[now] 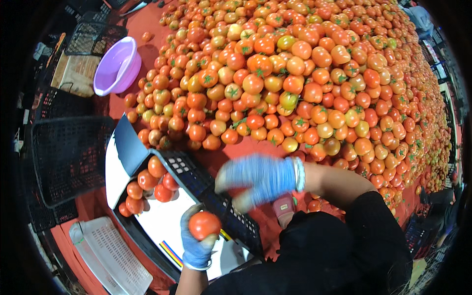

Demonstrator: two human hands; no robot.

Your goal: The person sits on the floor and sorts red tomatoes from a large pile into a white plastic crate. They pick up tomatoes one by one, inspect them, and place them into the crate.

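My left hand (197, 239), in a blue knitted work glove, grips a red tomato (205, 225) above a black plastic crate (206, 186). White paper or card with coloured stripes (162, 228) lines this crate, and a flap (120, 158) of the lining stands up past its far left end. Several red tomatoes (147, 179) lie inside at that end. Gloved the same way, my right hand (258, 180) is blurred over the crate's right side, fingers apart, with no tomato visible in it. Ahead spreads a large heap of tomatoes (258, 84), some with green calyxes.
A purple plastic basin (121, 70) sits left of the heap on the red floor covering (236, 149). Dark mesh crates (73, 158) and a pale upturned crate (114, 254) flank the lined crate on the left. A shoe (283, 206) shows below my right hand.
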